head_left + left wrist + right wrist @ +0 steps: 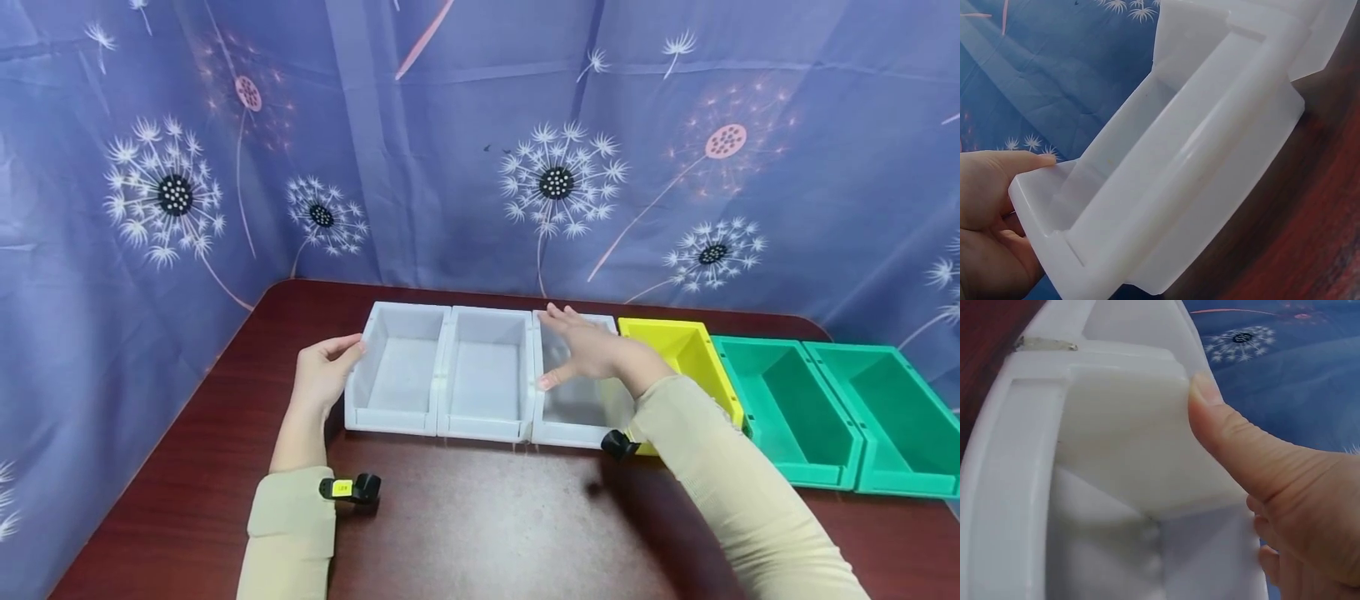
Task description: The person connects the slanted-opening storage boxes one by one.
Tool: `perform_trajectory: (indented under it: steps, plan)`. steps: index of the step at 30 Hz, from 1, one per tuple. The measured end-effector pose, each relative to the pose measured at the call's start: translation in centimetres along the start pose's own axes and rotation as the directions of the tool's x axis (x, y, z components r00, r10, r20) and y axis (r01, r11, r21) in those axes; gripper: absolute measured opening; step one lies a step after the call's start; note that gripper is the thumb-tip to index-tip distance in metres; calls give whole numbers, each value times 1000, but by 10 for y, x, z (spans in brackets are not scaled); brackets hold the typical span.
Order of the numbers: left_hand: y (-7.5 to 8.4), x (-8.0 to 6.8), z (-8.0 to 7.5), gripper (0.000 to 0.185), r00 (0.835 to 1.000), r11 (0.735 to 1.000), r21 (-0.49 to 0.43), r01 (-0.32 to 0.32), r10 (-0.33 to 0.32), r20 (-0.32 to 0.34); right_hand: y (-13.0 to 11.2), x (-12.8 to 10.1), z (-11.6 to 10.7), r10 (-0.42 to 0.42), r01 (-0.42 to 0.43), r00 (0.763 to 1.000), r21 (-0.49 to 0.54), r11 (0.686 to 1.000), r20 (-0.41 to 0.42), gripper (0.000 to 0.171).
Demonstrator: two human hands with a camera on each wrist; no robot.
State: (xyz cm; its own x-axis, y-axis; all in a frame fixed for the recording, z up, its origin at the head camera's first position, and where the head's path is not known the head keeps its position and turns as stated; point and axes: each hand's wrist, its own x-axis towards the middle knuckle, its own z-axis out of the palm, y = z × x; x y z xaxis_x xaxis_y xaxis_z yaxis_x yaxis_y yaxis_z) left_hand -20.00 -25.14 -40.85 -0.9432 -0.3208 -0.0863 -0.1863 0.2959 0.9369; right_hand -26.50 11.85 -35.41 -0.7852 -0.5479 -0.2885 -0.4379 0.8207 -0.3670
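Observation:
Three white plastic storage bins stand side by side on the table. My left hand (pixel 325 371) is at the outer side of the leftmost white bin (pixel 401 400). In the left wrist view its thumb (pixel 1038 160) lies over the rim while the other fingers curl outside the wall, pinching it. Over the rightmost white bin (pixel 577 432) reaches my right hand (pixel 588 346), fingers spread toward the back rim. Its thumb (pixel 1207 394) touches the top of the wall beside the middle white bin (pixel 486 427). The insides of the left and middle bins show bare.
A yellow bin (pixel 675 337) adjoins the white row on the right, partly behind my right forearm. Two green bins (pixel 780 400) follow, set at a slant. The dark red wooden table (pixel 480 517) ends at a blue dandelion-print curtain (pixel 442 167) behind.

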Motion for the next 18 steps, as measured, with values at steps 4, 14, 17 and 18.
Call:
perform_trajectory:
  steps: [4,14,17,18]
  plan:
    - [-1,1,0,37,1000,1000,17,4,-3,-16,4,-2,7,-15,16,999,44,999,-41,121]
    - [-3,1,-2,37,1000,999,34,0,-1,30,14,-19,25,8,23,968,119,993,-252,112]
    - [-1,0,-2,37,1000,999,34,-7,7,15,14,-31,28,19,35,942,154,987,-334,102]
    - [0,0,-3,36,1000,999,32,-9,9,4,14,-36,28,27,40,932,175,984,-361,97]
